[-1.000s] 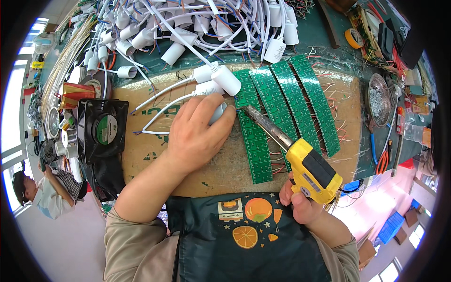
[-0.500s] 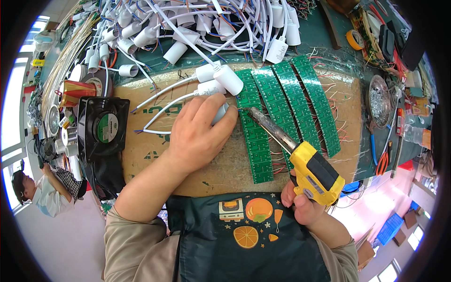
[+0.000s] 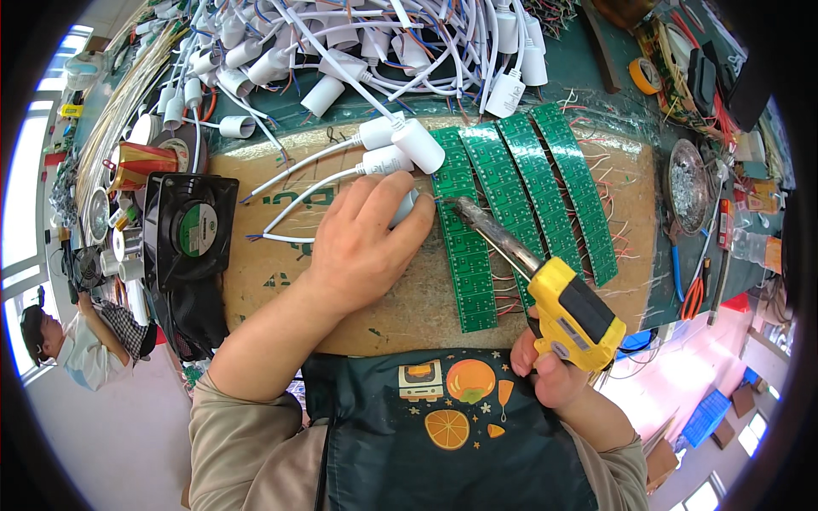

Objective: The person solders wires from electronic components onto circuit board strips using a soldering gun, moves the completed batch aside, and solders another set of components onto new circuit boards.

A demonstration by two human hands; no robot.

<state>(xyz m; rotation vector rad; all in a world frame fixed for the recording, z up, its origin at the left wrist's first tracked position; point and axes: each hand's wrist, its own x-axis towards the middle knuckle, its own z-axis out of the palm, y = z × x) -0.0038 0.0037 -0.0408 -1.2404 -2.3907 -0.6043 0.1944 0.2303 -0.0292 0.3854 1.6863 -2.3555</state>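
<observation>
My left hand (image 3: 362,247) lies over the board with its fingers closed round a white lamp holder (image 3: 403,209), mostly hidden under them. Its end faces the leftmost green circuit board strip (image 3: 467,264). In my right hand (image 3: 552,372) is a yellow and black soldering gun (image 3: 578,311), gripped by its handle. The gun's metal tip (image 3: 458,206) points up and left, over that strip's left side near my left fingertips; whether it touches is too small to tell. Two more corded white lamp holders (image 3: 385,160) and a third white holder (image 3: 419,146) rest just beyond my left hand.
More green strips (image 3: 567,196) with thin red and white wires lie to the right. A heap of corded white lamp holders (image 3: 341,64) fills the far side. At left stands a black fan (image 3: 189,228); at right, a metal dish (image 3: 687,183). A person (image 3: 85,345) is farther left.
The view has shifted very slightly, so the lamp holders and fan sit a little differently in the picture. Both hands keep their grips, and the soldering tip stays near the same strip.
</observation>
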